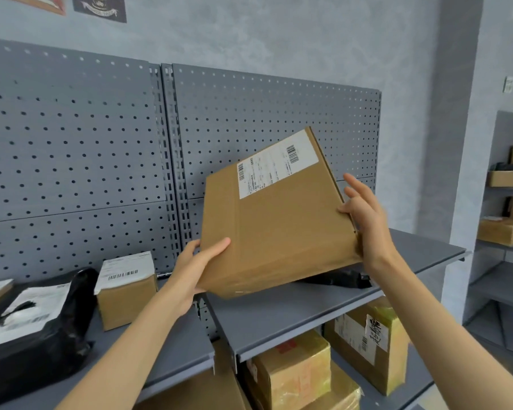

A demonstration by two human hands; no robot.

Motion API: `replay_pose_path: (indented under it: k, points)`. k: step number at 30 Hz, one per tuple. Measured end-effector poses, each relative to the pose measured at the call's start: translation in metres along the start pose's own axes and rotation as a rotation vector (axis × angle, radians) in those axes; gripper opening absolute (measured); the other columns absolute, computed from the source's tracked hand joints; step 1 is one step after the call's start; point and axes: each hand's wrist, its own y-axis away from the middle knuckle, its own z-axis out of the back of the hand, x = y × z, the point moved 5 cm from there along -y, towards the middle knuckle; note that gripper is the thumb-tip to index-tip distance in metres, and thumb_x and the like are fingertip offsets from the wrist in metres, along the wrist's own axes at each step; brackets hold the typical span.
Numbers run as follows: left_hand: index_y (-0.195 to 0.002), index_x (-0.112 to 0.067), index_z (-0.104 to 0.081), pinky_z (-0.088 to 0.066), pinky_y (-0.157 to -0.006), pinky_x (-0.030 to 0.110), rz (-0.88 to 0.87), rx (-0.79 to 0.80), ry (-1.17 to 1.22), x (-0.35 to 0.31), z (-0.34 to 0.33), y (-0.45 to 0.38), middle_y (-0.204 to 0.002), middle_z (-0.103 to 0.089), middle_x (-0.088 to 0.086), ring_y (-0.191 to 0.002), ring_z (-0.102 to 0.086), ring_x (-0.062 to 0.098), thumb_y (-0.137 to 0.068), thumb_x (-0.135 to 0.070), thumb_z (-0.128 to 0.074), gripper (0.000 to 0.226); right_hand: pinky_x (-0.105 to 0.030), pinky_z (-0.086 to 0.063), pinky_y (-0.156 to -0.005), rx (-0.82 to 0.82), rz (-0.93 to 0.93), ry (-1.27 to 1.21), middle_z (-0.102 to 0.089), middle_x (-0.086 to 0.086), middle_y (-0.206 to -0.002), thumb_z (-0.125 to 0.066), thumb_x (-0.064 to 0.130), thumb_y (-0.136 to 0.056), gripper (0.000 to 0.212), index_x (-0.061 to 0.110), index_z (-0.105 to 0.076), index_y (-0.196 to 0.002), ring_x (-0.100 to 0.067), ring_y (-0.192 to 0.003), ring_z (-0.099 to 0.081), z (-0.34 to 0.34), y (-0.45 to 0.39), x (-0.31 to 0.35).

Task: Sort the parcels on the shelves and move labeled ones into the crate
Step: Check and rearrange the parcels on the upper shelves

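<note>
A large brown cardboard box with a white barcode label on its upper face is tilted up above the right top shelf. My left hand grips its lower left corner, thumb on top. My right hand presses against its right edge, fingers spread. A black bag lies on the shelf under the box, mostly hidden. No crate is in view.
On the left shelf sit a small labelled brown box and a black labelled mailer bag. Yellow-taped boxes fill the lower shelf. A grey pegboard backs the shelves. More boxes sit on a far right rack.
</note>
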Motion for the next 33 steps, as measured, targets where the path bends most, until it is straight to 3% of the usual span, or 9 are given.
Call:
replay_pose_path:
  k: [3,7,9,15,19,23,27,30,33]
  points:
    - [-0.125,-0.025,-0.051,-0.054,-0.072,0.038,-0.025,0.026,0.042,-0.007,0.003,0.009,-0.117,-0.062,-0.002,-0.101,-0.062,0.018,-0.069,-0.042,-0.074,0.062,-0.031,-0.047,-0.084,-0.047,-0.026,-0.068,-0.061,-0.017,-0.111,-0.053,0.026,-0.065,0.055,0.041,-0.058,-0.118,-0.025,-0.103,-0.058,0.003,0.002,-0.001]
    - [-0.135,-0.033,-0.037,-0.049,-0.089,0.049,-0.065,-0.036,0.105,-0.02,0.001,0.022,-0.136,-0.048,-0.003,-0.117,-0.052,0.02,-0.055,-0.054,-0.073,0.09,-0.023,-0.041,-0.072,-0.222,-0.045,-0.213,-0.062,0.029,-0.098,-0.053,0.032,-0.064,0.066,0.032,-0.052,-0.13,0.007,-0.082,-0.06,-0.003,0.006,-0.014]
    - [-0.143,-0.044,-0.014,-0.045,-0.094,0.055,-0.099,-0.081,0.115,-0.03,-0.004,0.029,-0.15,-0.028,-0.004,-0.131,-0.038,0.023,-0.05,-0.058,-0.074,0.111,-0.019,-0.036,-0.07,-0.351,-0.04,-0.266,-0.055,0.027,-0.109,-0.054,0.032,-0.067,0.074,0.027,-0.042,-0.14,0.018,-0.085,-0.054,-0.013,0.014,-0.021]
    - [-0.135,-0.053,0.023,-0.05,-0.086,0.055,-0.09,0.064,0.078,-0.052,-0.049,0.05,-0.157,-0.002,-0.01,-0.138,-0.026,0.028,-0.031,-0.068,-0.079,0.146,-0.037,-0.039,-0.089,-0.507,-0.136,-0.361,-0.028,0.003,-0.146,-0.063,0.036,-0.063,0.1,0.039,-0.012,-0.148,-0.019,-0.113,-0.044,-0.066,0.041,-0.026]
    - [-0.139,-0.051,0.014,-0.052,-0.082,0.055,-0.031,-0.012,0.14,-0.054,-0.058,0.05,-0.14,-0.043,-0.002,-0.112,-0.052,0.022,-0.047,-0.052,-0.084,0.135,-0.03,-0.037,-0.088,-0.351,-0.036,-0.288,-0.022,0.009,-0.145,-0.07,0.034,-0.068,0.107,0.046,0.001,-0.147,-0.011,-0.112,-0.043,-0.093,0.058,-0.028]
    - [-0.14,-0.05,-0.003,-0.054,-0.072,0.051,-0.02,-0.084,0.294,-0.048,-0.043,0.051,-0.123,-0.054,-0.005,-0.101,-0.058,0.021,-0.056,-0.029,-0.087,0.121,-0.013,-0.034,-0.083,-0.177,0.088,-0.209,-0.013,0.026,-0.142,-0.074,0.044,-0.063,0.115,0.053,0.008,-0.143,0.003,-0.117,-0.038,-0.099,0.062,-0.024]
    - [-0.141,-0.047,-0.016,-0.051,-0.069,0.047,-0.076,-0.044,0.316,-0.057,-0.022,0.053,-0.118,-0.058,-0.008,-0.101,-0.059,0.019,-0.054,-0.022,-0.085,0.114,-0.029,-0.021,-0.106,-0.219,0.059,-0.124,0.003,0.01,-0.158,-0.074,0.066,-0.057,0.124,0.051,0.015,-0.142,-0.007,-0.142,-0.014,-0.085,0.053,-0.014]
    - [-0.138,-0.042,-0.031,-0.051,-0.076,0.049,-0.104,-0.044,0.279,-0.065,0.001,0.054,-0.114,-0.061,-0.008,-0.098,-0.061,0.018,-0.048,-0.022,-0.083,0.106,-0.035,-0.026,-0.107,-0.409,-0.011,-0.246,-0.011,0.001,-0.159,-0.066,0.071,-0.062,0.113,0.046,0.005,-0.146,-0.017,-0.141,-0.023,-0.044,0.028,-0.007]
    - [-0.132,-0.039,-0.043,-0.052,-0.076,0.049,-0.129,-0.062,0.237,-0.067,0.028,0.052,-0.109,-0.065,-0.006,-0.097,-0.063,0.019,-0.052,-0.021,-0.081,0.09,-0.035,-0.036,-0.099,-0.282,-0.112,-0.178,-0.038,0.006,-0.148,-0.058,0.07,-0.066,0.088,0.038,-0.032,-0.143,-0.015,-0.13,-0.04,-0.013,0.002,-0.012]
